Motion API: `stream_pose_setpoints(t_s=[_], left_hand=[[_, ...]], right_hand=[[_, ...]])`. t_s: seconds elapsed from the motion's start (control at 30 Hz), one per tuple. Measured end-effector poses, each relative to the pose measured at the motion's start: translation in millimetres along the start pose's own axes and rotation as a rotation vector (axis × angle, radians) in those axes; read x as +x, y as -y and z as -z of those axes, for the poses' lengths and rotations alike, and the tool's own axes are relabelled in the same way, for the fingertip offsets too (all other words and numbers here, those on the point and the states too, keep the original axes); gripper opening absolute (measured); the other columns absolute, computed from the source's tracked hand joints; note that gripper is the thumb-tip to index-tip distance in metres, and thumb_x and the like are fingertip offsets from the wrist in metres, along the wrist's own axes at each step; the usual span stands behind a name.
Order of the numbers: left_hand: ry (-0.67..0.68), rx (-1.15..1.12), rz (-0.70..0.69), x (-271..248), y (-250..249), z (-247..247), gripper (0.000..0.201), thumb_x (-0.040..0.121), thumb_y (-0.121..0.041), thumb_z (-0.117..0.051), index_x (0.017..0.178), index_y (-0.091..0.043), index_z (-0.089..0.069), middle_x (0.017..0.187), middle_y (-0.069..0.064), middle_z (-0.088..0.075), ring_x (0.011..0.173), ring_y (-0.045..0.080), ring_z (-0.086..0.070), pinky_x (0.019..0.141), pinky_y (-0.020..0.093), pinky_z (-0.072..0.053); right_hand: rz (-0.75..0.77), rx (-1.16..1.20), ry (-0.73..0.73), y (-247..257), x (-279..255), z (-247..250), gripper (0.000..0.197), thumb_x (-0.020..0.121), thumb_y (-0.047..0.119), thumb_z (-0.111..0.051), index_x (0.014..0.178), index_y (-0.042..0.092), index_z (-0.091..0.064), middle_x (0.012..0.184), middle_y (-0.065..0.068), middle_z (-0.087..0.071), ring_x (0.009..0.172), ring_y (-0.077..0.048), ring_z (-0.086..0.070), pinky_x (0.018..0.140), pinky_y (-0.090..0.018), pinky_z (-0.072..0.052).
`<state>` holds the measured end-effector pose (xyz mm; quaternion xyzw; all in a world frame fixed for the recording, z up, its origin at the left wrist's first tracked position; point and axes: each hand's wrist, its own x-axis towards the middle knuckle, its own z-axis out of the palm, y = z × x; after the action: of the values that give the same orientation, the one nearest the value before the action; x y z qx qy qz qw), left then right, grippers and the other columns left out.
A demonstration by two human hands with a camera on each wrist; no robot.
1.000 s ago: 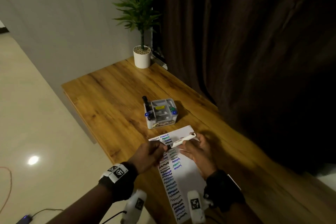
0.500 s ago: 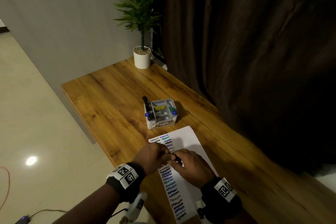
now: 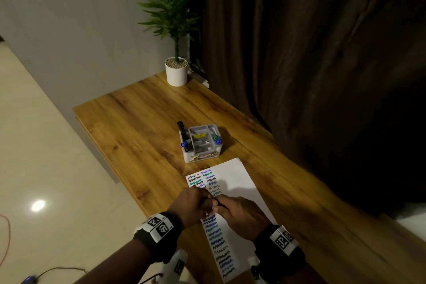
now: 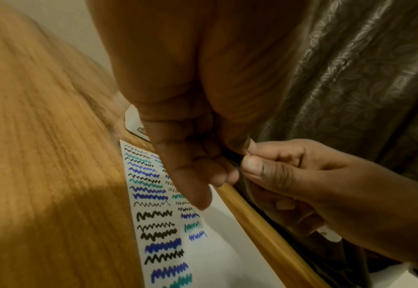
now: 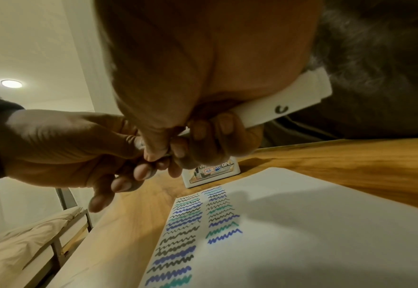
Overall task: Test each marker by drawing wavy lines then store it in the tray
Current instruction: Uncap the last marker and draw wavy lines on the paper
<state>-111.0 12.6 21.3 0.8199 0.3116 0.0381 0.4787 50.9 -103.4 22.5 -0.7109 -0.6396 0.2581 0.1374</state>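
Both hands meet over the white paper (image 3: 235, 175), which carries rows of black, blue and teal wavy lines. My right hand (image 3: 239, 212) is curled round a white marker (image 5: 277, 105), whose barrel sticks out past the palm. My left hand (image 3: 196, 203) pinches the marker's dark cap end (image 4: 230, 155) between thumb and fingers, right against the right hand's thumb. In the head view the hands hide nearly all of the marker. The small clear tray (image 3: 202, 145) stands beyond the paper, holding a black marker (image 3: 181, 128) and blue-capped markers (image 3: 183, 144).
A potted plant (image 3: 176, 74) stands at the wooden table's far corner (image 3: 138, 110). A dark curtain (image 3: 322, 76) hangs along the table's right side. The table's left edge drops to a tiled floor (image 3: 46, 168). A bed frame (image 5: 55, 243) shows to the left.
A second ago the marker pointed up and right, in plain sight between the hands. My right hand has since turned palm down over it, and both hands have drawn closer together and nearer to me.
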Motion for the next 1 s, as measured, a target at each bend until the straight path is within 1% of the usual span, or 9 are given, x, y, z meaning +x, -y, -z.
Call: stream_pose_setpoints(t_s=[0.13,0.2,0.27,0.4,0.5,0.6,0.73,0.87,1.0], left_hand=[[-0.008,-0.017,0.004,0.6,3.4,-0.2,0.011,0.091,-0.022,-0.067,0.085,-0.014,-0.071,0.070,-0.004,-0.069,0.056,0.007,-0.067,0.053,0.032,-0.060],[0.009,0.038,-0.025,0.4,3.1,-0.6,0.012,0.090,-0.026,-0.069,0.086,-0.016,-0.074,0.072,-0.011,-0.067,0.057,-0.004,-0.062,0.057,0.020,-0.056],[0.003,0.055,-0.029,-0.4,6.3,-0.7,0.016,0.091,-0.033,-0.068,0.087,-0.019,-0.075,0.078,-0.011,-0.070,0.064,-0.006,-0.063,0.061,0.016,-0.052],[-0.044,0.050,0.031,2.0,25.2,-0.5,0.013,0.090,-0.042,-0.068,0.091,-0.030,-0.070,0.094,-0.015,-0.071,0.083,-0.001,-0.064,0.072,0.017,-0.049],[-0.121,0.160,0.008,2.3,40.1,-0.8,0.023,0.086,-0.049,-0.060,0.095,-0.030,-0.071,0.097,-0.013,-0.067,0.086,0.001,-0.061,0.079,0.016,-0.047],[-0.155,0.336,-0.030,1.4,49.1,-6.7,0.046,0.072,-0.048,-0.038,0.098,-0.032,-0.072,0.106,-0.008,-0.067,0.101,0.016,-0.058,0.092,0.031,-0.046],[-0.176,0.484,-0.045,1.0,54.9,-15.7,0.034,0.071,-0.047,-0.062,0.102,-0.036,-0.070,0.111,-0.002,-0.066,0.106,0.025,-0.058,0.091,0.039,-0.051],[-0.109,0.541,0.024,-0.1,60.5,-21.4,0.077,0.065,-0.072,-0.058,0.135,-0.042,-0.051,0.143,0.002,-0.048,0.126,0.031,-0.045,0.100,0.047,-0.047],[-0.073,0.629,0.038,-2.3,53.6,-22.4,0.095,0.054,-0.074,-0.049,0.143,-0.041,-0.043,0.155,0.000,-0.036,0.135,0.033,-0.037,0.106,0.049,-0.037]], right_hand=[[-0.029,0.025,-0.019,-7.9,-2.9,-7.7,0.039,0.100,0.062,-0.030,0.124,0.038,-0.049,0.109,0.008,-0.073,0.092,-0.012,-0.070,0.085,-0.032,-0.058],[-0.081,0.114,0.010,-12.0,-5.2,-9.8,0.038,0.096,0.065,-0.036,0.122,0.042,-0.049,0.111,0.012,-0.072,0.095,-0.008,-0.069,0.087,-0.031,-0.057],[-0.152,0.166,0.042,-16.0,-7.5,-11.2,0.038,0.090,0.064,-0.046,0.123,0.044,-0.046,0.113,0.015,-0.072,0.097,-0.008,-0.069,0.086,-0.031,-0.057],[-0.295,0.350,-0.037,-31.6,-15.0,-11.6,0.023,0.098,0.030,-0.046,0.120,0.038,-0.045,0.099,0.001,-0.073,0.084,-0.015,-0.069,0.078,-0.036,-0.057],[-0.365,0.754,-0.230,-42.9,-21.7,-10.5,0.029,0.101,0.007,-0.046,0.116,0.032,-0.050,0.088,-0.013,-0.070,0.063,-0.019,-0.062,0.062,-0.039,-0.054],[-0.491,1.217,-0.405,-43.4,-22.8,-6.4,0.013,0.101,0.002,-0.050,0.110,0.009,-0.056,0.094,-0.026,-0.067,0.058,-0.026,-0.061,0.055,-0.037,-0.055],[-0.599,1.681,-0.455,-44.1,-25.2,-8.5,0.022,0.102,0.019,-0.048,0.114,0.007,-0.063,0.107,-0.021,-0.072,0.065,-0.023,-0.064,0.059,-0.033,-0.057],[-0.574,1.470,-0.396,-41.2,-21.5,-16.7,0.032,0.082,0.012,-0.076,0.112,0.014,-0.067,0.100,-0.015,-0.075,0.073,-0.026,-0.066,0.064,-0.036,-0.053],[-0.519,1.154,-0.348,-34.7,-13.4,-24.1,0.019,0.100,0.024,-0.057,0.104,0.015,-0.073,0.089,-0.013,-0.077,0.069,-0.026,-0.065,0.060,-0.032,-0.049]])
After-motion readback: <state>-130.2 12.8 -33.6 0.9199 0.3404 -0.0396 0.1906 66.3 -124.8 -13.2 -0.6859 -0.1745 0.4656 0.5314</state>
